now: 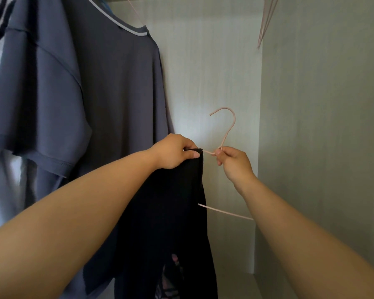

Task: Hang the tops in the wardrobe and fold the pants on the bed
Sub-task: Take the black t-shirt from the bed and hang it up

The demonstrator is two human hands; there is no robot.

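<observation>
Inside the wardrobe (pixel 311 126), left hand (pixel 175 153) pinches the black top's (pixel 171 212) upper edge; right hand (pixel 233 162) pinches the pink hanger (pixel 226 134) at its neck, just right of the top. Grey T-shirt (pixel 84 83) hangs left of the top.

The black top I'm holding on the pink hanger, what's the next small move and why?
Probably slide the black top further along the pink hanger. The left hand pinches the fabric's top edge at the hanger's neck, the right hand has its grip just below the hook, and the hanger's right side still shows bare, so the top looks only half on.
</observation>
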